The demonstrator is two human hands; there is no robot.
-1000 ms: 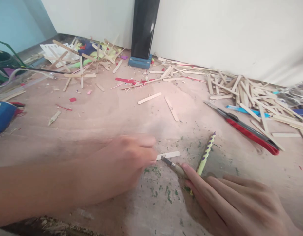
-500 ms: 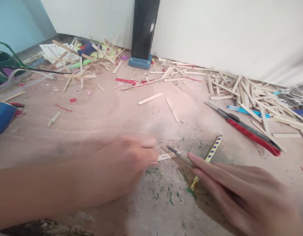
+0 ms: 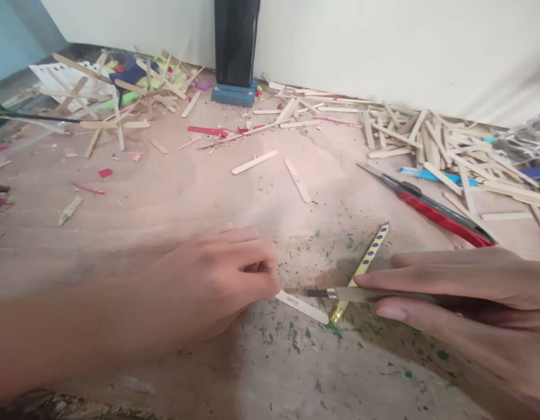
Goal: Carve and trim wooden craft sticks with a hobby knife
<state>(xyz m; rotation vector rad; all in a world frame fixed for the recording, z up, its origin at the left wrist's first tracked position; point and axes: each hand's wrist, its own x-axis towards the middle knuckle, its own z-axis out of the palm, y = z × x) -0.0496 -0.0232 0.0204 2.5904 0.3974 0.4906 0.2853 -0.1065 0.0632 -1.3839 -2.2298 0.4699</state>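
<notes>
Between thumb and curled fingers, my left hand [image 3: 234,271] pinches one end of a popsicle stick [image 3: 307,308]. A small mark or cut shows on the stick's face, and its free end points right and down. My right hand [image 3: 462,297] grips a craft knife [image 3: 352,294], blade pointing left, just above the stick and apart from it. Beneath the knife lies a yellow pencil [image 3: 369,254] with purple dots, its gold end close to the stick's rounded tip.
A red and black utility knife [image 3: 440,216] lies at the right, beside a heap of popsicle sticks [image 3: 431,143]. Two loose sticks [image 3: 254,162] rest ahead. Joined stick shapes [image 3: 116,124] stand at the left. A black post [image 3: 237,44] rises at the back. Green shavings dot the table [image 3: 199,192].
The knife has moved back to the right, away from the stick, and now lies level. The stick's free end has swung downward. The whole view has shifted slightly.
</notes>
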